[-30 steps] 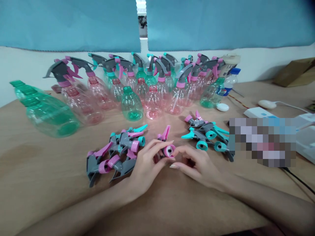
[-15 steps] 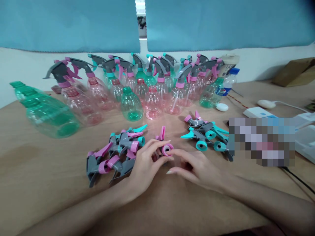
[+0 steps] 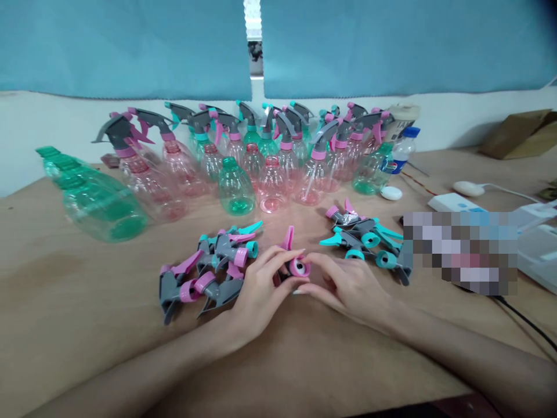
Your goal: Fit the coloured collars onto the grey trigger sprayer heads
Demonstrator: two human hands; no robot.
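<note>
Blue print: I read a blue wrap with a Pepsi emblem on the clear plastic bottle with a blue cap (image 3: 402,152), at the right end of the back row.
Dark print: I read only part of the capitals, "IA" and one unclear letter, on the pale carton-like container (image 3: 401,121) behind it.
Spray head: the grey plastic trigger head with a pink trigger and pink screw collar (image 3: 299,267) sits between both hands, collar mouth toward my camera.
Left side: I see the left hand (image 3: 263,287) with thumb and forefinger clamped on the collar.
Right side: I see the right hand (image 3: 346,281) with its forefinger at the collar rim and thumb tip lower; I cannot tell whether these two grip it.
Loose heads: grey, pink and turquoise spray heads (image 3: 226,249) lie beside the left hand; mostly turquoise-trimmed grey heads (image 3: 348,240) lie beyond the right.
Bottle row: an uncapped translucent green bottle (image 3: 237,188) and an uncapped translucent pink bottle (image 3: 273,188) stand ahead.
Working room: the brown wooden tabletop (image 3: 300,360) extends from the hands to its near edge, visible lower right.
</note>
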